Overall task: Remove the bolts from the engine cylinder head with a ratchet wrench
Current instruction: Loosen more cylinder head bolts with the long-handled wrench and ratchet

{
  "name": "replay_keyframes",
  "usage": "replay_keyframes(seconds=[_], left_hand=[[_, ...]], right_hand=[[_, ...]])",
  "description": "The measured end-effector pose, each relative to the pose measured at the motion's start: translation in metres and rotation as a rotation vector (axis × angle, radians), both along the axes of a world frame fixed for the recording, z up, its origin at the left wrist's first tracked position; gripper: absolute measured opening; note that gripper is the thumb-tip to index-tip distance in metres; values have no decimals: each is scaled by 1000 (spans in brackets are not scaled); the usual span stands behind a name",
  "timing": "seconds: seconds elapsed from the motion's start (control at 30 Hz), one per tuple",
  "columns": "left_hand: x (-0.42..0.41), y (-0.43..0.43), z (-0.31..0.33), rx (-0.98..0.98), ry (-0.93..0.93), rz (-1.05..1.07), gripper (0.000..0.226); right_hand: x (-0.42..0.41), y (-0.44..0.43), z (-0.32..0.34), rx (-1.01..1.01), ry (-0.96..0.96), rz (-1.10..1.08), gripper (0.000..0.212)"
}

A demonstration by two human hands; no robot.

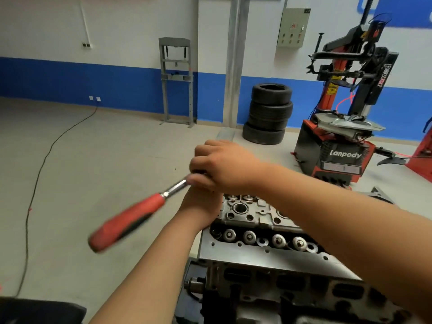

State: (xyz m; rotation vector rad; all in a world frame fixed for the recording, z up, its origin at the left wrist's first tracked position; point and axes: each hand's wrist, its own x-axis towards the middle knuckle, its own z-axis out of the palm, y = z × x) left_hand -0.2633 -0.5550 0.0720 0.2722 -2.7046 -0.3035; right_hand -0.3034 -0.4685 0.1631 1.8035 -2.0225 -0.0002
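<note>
The ratchet wrench (131,220) has a red and black handle that points down-left, blurred, off the left end of the cylinder head. Its chrome neck (176,188) runs up into my hands. My right hand (224,164) comes across from the right and grips the wrench's head from above. My left hand (201,202) rises right under it, its fingers curled at the neck and partly hidden. The grey metal engine cylinder head (264,256) lies below my right forearm, with a row of round valve caps (249,236) showing. The bolt under the wrench is hidden.
A stack of black tyres (268,115) stands by the far wall. At the right is a red and black tyre changer (339,146). A grey shop press frame (176,78) stands at the wall. A black cable (37,181) trails over the floor at the left.
</note>
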Motion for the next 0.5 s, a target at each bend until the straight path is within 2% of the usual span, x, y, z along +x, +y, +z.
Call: replay_keyframes(seconds=[0.07, 0.1, 0.17, 0.23, 0.3, 0.37, 0.4, 0.43, 0.5], left_hand=[[1, 1, 0, -10, 83, -20, 43], [0, 0, -2, -78, 77, -7, 41], [-2, -1, -3, -106, 168, -9, 35], [0, 0, -2, 13, 178, -11, 22], [0, 0, -2, 179, 221, 29, 29], [0, -1, -1, 307, 202, 75, 38], [-1, 0, -1, 364, 199, 79, 38], [0, 1, 0, 456, 189, 70, 37], [1, 3, 3, 501, 192, 57, 35]], right_hand=[[-7, 12, 8, 72, -13, 64, 44], [-7, 14, 10, 78, -4, 58, 46], [0, 6, 10, 58, 59, -38, 56], [9, -23, 7, 26, 108, -295, 58], [8, -57, 8, 87, 127, -623, 44], [1, -82, 16, 222, 29, -918, 18], [-2, -87, 21, 283, -40, -1026, 18], [-5, -87, 25, 330, -82, -1088, 23], [-8, -85, 29, 380, -73, -1098, 28]])
